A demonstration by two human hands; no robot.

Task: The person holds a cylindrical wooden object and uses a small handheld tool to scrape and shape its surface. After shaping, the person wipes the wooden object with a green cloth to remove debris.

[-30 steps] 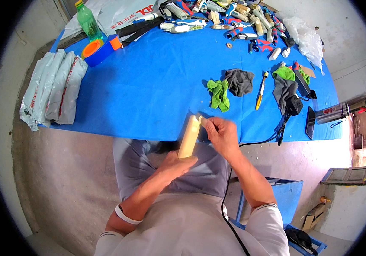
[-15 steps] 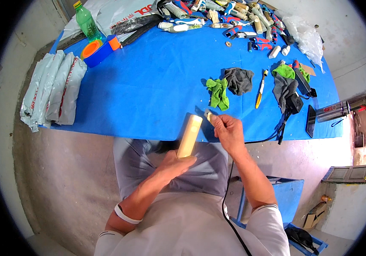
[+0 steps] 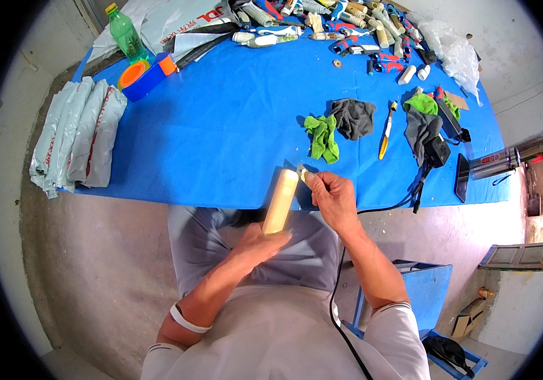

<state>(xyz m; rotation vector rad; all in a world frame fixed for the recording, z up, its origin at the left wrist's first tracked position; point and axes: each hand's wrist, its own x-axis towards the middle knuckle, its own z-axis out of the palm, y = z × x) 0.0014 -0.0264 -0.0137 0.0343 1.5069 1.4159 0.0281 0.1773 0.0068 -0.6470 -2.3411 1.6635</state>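
By the bench (image 3: 208,139), our left fingers (image 3: 276,239) wrap a cream cylinder (image 3: 281,201). Our right fingers (image 3: 313,183) pinch a small pale piece (image 3: 302,171).

The right hand (image 3: 335,199) is back closer to the pale cylinder (image 3: 280,201), having swung out to the right half a second ago. The small pale piece (image 3: 302,170) between its fingers (image 3: 317,183), which stood clear of the cylinder then, is now just beside its upper end; whether they touch is hard to tell. Compared with a second ago, the hand sits slightly farther right. Toward the desk's (image 3: 208,126) far left, a patch of wrapping (image 3: 195,41) that showed dark looks pale and shiny.
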